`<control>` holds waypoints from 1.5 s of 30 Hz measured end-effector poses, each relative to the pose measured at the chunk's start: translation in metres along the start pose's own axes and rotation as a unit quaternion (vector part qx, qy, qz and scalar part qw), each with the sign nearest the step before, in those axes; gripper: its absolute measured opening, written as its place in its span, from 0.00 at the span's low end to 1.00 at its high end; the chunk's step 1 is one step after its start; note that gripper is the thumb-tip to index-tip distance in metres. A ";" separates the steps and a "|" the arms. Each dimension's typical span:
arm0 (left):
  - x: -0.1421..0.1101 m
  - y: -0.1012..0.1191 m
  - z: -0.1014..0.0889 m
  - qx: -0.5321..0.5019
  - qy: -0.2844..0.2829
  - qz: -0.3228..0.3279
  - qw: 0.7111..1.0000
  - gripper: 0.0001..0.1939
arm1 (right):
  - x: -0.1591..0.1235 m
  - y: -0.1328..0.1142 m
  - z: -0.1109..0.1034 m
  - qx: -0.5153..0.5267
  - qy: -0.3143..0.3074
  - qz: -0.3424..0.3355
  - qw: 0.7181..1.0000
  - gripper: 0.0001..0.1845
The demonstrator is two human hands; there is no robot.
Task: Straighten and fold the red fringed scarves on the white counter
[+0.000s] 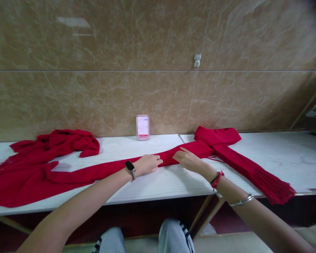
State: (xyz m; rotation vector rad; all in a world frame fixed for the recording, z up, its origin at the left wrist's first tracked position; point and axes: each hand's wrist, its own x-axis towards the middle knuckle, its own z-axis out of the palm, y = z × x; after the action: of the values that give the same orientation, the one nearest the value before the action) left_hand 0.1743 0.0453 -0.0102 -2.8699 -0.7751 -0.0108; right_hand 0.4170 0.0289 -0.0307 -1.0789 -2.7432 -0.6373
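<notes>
A long red scarf point(113, 169) stretches across the white table, gathered into a narrow folded strip toward the middle and spreading wider at the left. My left hand point(149, 164) is closed on the strip near its middle, fingers bent over the cloth. Just right of it, my right hand point(189, 160) grips the near edge, with one finger raised over the fabric. Beyond that hand the strip widens into a flat folded end point(197, 149) with thin fringe. Under my fingers the cloth is partly hidden.
A crumpled red cloth point(68, 140) lies at the back left. At the right, another folded red scarf point(242, 165) hangs its fringe over the front edge. A phone point(143, 127) leans on the tiled wall point(107, 98). The white table point(137, 191) has a seam.
</notes>
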 end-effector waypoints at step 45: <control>0.028 -0.074 0.013 -0.250 -0.071 -0.200 0.945 0.12 | 0.045 -0.047 -0.001 -0.085 0.097 -0.098 0.987 0.10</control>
State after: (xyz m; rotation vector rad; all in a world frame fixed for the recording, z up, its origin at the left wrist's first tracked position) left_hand 0.1611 0.1240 -0.0095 -3.1266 -1.5789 -0.0592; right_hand 0.3525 0.0259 -0.0339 -0.7352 -2.6827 -0.9644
